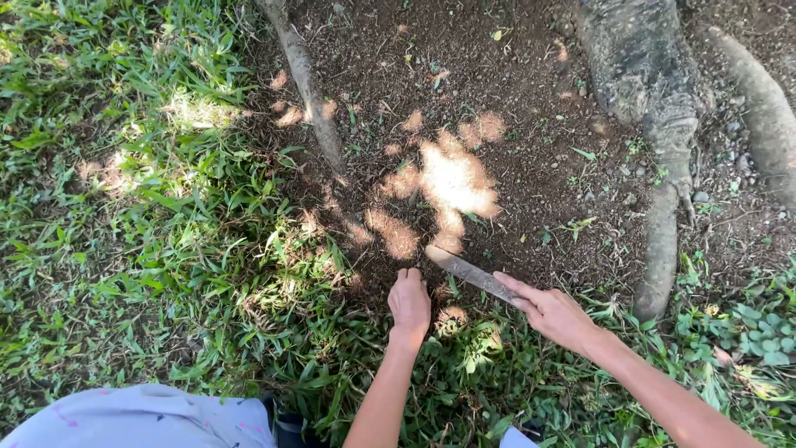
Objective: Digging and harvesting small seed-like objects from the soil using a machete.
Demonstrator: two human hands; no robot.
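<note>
Sharp, dappled sunlight; soil patches perhaps overexposed

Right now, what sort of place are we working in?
Likely a garden or yard under a tree: thick tree roots cross bare soil edged by grass. The right hand holds a blade.

Two hands show at the bottom of the frame, the left hand (pixel 410 300) low at the middle and the right hand (pixel 551 314) just right of it, and between them there is one blade (pixel 469 272). Three tree roots cross the bare soil: a thin root (pixel 308 83) at the upper middle, a thick root (pixel 659 124) at the upper right, and a third root (pixel 767 108) at the right edge. One patch of grass (pixel 124 216) fills the left side.
</note>
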